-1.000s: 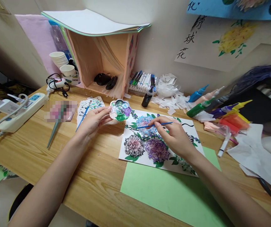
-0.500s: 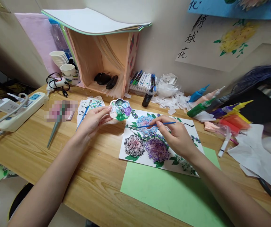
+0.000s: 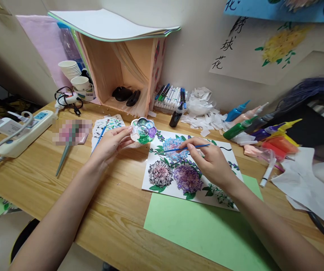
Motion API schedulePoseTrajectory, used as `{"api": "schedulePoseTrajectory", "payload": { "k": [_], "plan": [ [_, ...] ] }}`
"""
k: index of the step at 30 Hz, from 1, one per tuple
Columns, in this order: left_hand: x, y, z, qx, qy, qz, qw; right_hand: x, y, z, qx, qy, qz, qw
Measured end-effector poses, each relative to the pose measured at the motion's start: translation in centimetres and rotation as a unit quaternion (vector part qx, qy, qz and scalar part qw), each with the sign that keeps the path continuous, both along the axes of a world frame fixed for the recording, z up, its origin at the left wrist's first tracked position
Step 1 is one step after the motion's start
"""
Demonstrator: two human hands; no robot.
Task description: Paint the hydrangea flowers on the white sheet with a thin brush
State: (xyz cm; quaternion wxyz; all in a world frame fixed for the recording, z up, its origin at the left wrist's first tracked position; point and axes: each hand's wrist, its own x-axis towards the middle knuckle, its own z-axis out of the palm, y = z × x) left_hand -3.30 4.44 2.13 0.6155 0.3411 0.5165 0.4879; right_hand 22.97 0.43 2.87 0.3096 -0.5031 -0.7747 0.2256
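My left hand (image 3: 116,141) pinches the edge of a flower-shaped paint palette (image 3: 142,130) holding green, purple and dark paint, raised a little above the table. In my right hand (image 3: 207,158) is a thin blue paintbrush (image 3: 197,146), gripped near its middle. Its tip points left, over the upper left of a white sheet with a flower picture (image 3: 171,195); whether it touches the paper I cannot tell. Raised blue, black-pink and purple blooms with painted green leaves cover the sheet. Part of the picture is hidden under my right hand. A light green sheet (image 3: 195,233) lies beneath it.
Another blue brush (image 3: 102,134) rests on a paint-stained paper (image 3: 116,123). A black bottle (image 3: 175,118), markers (image 3: 173,97) and paper scraps (image 3: 207,122) stand behind the picture. Several paint bottles (image 3: 239,128) lie at right. A power strip (image 3: 29,133) sits at left.
Hardly anything differs: the palette in my left hand has tilted very slightly. The brush and my right hand stay in nearly the same place.
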Motion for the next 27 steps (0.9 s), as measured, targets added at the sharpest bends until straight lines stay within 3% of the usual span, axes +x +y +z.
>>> {"api": "schedulePoseTrajectory", "payload": {
  "k": [27],
  "plan": [
    [0.04, -0.04, 0.05, 0.003, 0.021, 0.006, 1.000, -0.25, -0.01, -0.26, 0.027, -0.002, 0.029, 0.999]
  ]
}}
